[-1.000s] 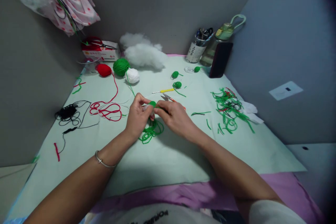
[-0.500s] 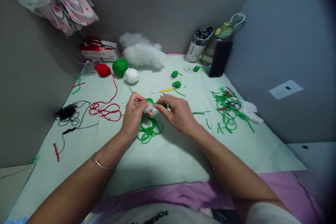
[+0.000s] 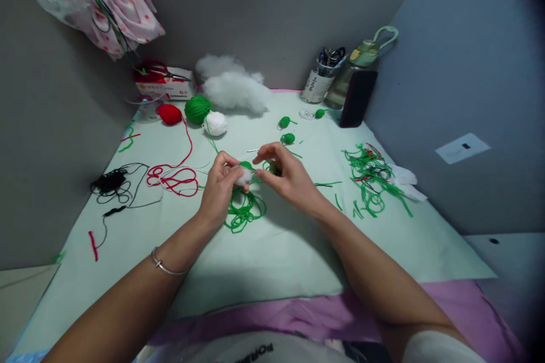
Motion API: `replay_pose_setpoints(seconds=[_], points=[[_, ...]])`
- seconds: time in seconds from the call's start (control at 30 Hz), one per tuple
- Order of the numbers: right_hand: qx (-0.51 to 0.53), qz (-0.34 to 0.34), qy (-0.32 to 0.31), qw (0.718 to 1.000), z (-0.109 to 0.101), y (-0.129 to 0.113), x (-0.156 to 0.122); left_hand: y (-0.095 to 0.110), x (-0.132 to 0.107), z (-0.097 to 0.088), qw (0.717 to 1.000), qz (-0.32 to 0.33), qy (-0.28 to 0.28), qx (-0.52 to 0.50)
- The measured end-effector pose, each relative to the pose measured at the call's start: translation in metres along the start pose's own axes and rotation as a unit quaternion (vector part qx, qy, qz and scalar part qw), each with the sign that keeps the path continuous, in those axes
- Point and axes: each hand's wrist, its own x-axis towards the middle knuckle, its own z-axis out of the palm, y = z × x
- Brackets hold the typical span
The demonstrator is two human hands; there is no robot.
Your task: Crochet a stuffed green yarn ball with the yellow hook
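My left hand [image 3: 221, 184] pinches a small green crocheted piece [image 3: 246, 165] with white stuffing [image 3: 244, 176] bulging out of it. Just to its right hovers my right hand [image 3: 285, 176], thumb and forefinger apart, the thumb tip close to the stuffing. Green yarn [image 3: 269, 166] shows in the gap between those fingers; whether the lower fingers hold any of it is hidden. Below both hands lies a loose coil of green yarn [image 3: 244, 212]. The metal tip of a crochet hook [image 3: 252, 151] pokes out behind my right hand, which covers its handle.
Red [image 3: 171, 114], green [image 3: 198, 109] and white yarn balls [image 3: 215, 123] stand back left, near fluffy stuffing [image 3: 236, 91]. Small green crocheted pieces [image 3: 288, 138] lie beyond my right hand. A phone [image 3: 358, 99] leans against a bottle [image 3: 340, 85]. Yarn scraps [image 3: 370, 176] lie right, black yarn [image 3: 111, 181] left.
My right hand's thumb and forefinger have parted from their pinch and the forefinger has risen. The hook's yellow handle is now covered. My left hand keeps its hold, with the stuffing showing more.
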Motion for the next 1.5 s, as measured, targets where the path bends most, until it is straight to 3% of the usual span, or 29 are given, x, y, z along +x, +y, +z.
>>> replay_pose_setpoints(seconds=[0.1,0.23,0.37,0.6,0.83,0.93,1.1,1.2,1.3,1.43,1.5], points=[[-0.13,-0.019,-0.04,0.991,0.004,0.003,0.0,0.0,-0.001,0.001,1.0,0.0,-0.006,-0.008],[-0.165,-0.028,-0.047,0.985,0.005,0.002,0.001,-0.002,0.0,0.002,1.0,-0.002,-0.016,-0.016],[-0.156,-0.005,-0.054,0.986,0.005,0.0,0.002,-0.003,0.0,0.0,0.999,-0.009,-0.035,-0.021],[-0.087,0.05,0.008,0.995,0.008,0.001,0.002,-0.001,-0.003,0.0,0.997,-0.005,-0.079,-0.019],[-0.068,0.025,-0.035,0.997,-0.001,-0.008,0.002,0.003,-0.001,-0.007,0.993,0.003,-0.112,0.029],[-0.078,0.008,-0.065,0.995,0.003,-0.016,-0.003,-0.001,0.002,-0.008,0.994,0.016,-0.094,0.054],[-0.15,0.029,-0.047,0.987,0.021,-0.023,-0.015,-0.005,0.012,-0.006,0.994,0.062,-0.01,0.084],[-0.13,0.039,-0.037,0.99,0.027,-0.019,-0.014,-0.005,0.015,-0.005,0.994,0.056,0.003,0.089],[-0.087,0.024,-0.037,0.995,0.023,-0.013,-0.009,-0.004,0.014,-0.006,0.997,0.028,-0.01,0.076],[-0.081,-0.07,0.022,0.994,0.011,-0.014,-0.004,-0.003,0.012,-0.009,0.998,0.018,-0.002,0.065],[0.002,-0.069,0.01,0.998,0.007,-0.016,-0.004,-0.004,0.011,-0.01,0.997,0.022,0.004,0.07]])
